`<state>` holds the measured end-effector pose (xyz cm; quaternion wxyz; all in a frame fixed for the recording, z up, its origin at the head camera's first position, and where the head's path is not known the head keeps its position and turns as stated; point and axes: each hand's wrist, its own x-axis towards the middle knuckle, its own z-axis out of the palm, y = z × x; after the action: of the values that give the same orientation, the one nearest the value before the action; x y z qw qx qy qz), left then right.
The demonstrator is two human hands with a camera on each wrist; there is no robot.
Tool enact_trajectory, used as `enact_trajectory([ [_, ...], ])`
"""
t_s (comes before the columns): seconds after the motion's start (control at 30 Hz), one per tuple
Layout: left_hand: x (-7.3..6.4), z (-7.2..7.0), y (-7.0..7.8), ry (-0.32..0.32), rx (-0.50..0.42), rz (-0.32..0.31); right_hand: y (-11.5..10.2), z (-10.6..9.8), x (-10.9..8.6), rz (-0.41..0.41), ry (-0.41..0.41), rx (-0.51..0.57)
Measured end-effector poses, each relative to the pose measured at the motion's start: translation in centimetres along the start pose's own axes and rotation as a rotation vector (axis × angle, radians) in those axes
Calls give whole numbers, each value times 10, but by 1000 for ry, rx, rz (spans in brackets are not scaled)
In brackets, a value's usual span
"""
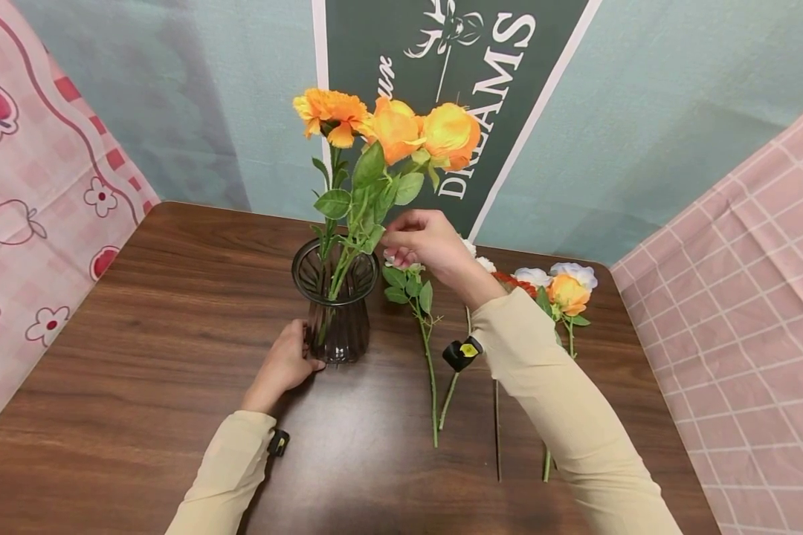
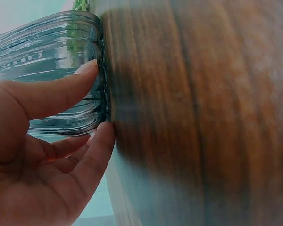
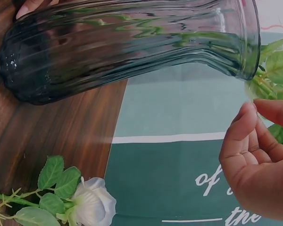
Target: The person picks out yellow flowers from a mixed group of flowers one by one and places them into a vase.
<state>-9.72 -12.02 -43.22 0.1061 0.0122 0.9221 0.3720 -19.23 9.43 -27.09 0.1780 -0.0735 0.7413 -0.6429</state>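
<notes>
A dark ribbed glass vase stands upright on the table, tilted sideways only by the camera in the wrist views. My left hand grips its base, the thumb along the glass and the fingers around the other side. Two orange roses and a ruffled orange flower rise from the vase, their stems inside it. Just right of the rim, my right hand has thumb and forefinger tips together at a green leaf, pinching its edge. Its other fingers are curled.
Right of the vase lies a white rose with a green stem. Further right, under the right forearm, are more stems, an orange rose and pale flowers. Cloth walls enclose the wooden table.
</notes>
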Motion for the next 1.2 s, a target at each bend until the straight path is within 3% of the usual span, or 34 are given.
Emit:
enact_trajectory([
  [0.33, 1, 1, 0, 0, -4, 2, 12, -15, -4, 15, -1, -7],
  [0.6, 1, 2, 0, 12, -6, 16, 21, -30, -10, 78, -18, -48],
  [1.2, 1, 2, -1, 8, -14, 11, 62, -71, -26, 166, 86, -103],
])
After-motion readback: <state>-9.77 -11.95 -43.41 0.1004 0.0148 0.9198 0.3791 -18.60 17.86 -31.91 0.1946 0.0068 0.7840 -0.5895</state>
